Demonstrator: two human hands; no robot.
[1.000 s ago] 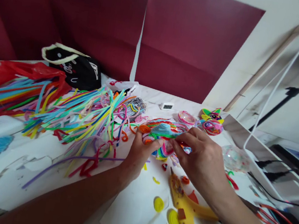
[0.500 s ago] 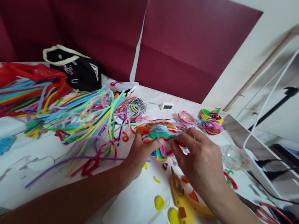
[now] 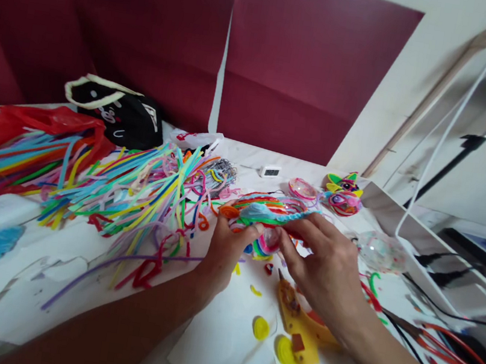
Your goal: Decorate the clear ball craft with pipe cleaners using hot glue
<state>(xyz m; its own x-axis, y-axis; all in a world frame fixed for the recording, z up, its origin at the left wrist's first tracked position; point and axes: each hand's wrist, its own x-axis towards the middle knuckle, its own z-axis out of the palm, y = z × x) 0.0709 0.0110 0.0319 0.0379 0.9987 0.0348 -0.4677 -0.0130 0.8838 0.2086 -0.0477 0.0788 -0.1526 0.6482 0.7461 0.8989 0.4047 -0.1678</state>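
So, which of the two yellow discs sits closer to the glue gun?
The lower disc, right beside the glue gun; the upper disc lies apart, farther left.

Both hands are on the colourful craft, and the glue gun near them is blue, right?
Not quite: the glue gun is yellow, not blue, as the head view shows. The left hand and right hand are indeed on the colourful craft.

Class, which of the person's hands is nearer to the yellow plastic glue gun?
Right. The right hand is just above the glue gun in the picture; the left hand is farther off, to the gun's upper left.
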